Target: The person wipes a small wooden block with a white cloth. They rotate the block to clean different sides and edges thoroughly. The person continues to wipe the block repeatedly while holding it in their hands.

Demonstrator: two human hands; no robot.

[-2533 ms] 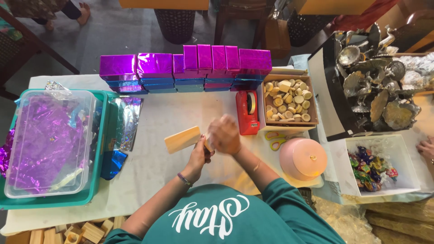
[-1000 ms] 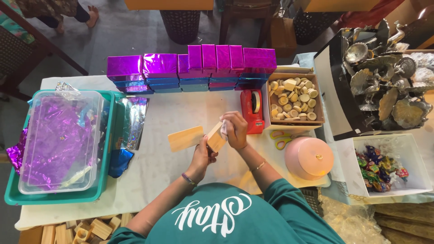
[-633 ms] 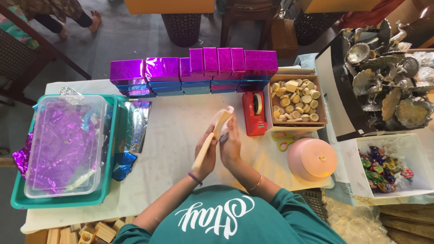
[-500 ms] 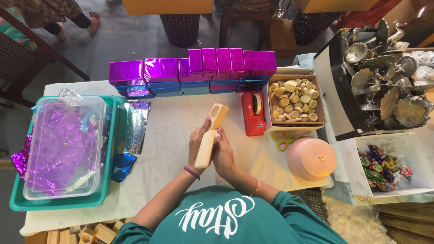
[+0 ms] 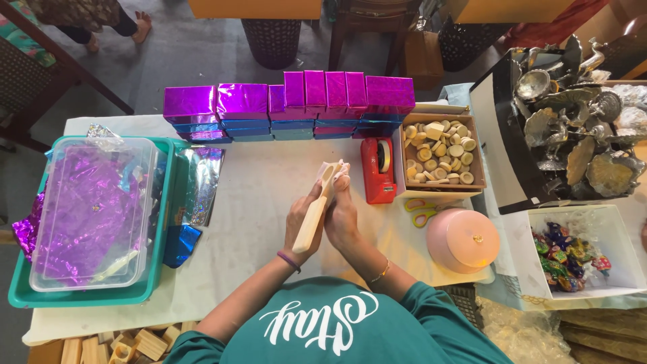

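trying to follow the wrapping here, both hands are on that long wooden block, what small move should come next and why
Probably press the loose whitish tape or paper down flat at the far tip of the wooden block. The left hand cradles the block from below, tilted up off the table, while the right hand pinches its far end, where that bit sticks up. The red tape dispenser stands close on the right.

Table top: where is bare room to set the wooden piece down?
Bare patch: between the teal tray, the row of purple boxes and the left hand. A smaller strip lies between the boxes and the wooden piece. Crowded on the right: red tape dispenser, box of wooden discs, scissors, pink lid.
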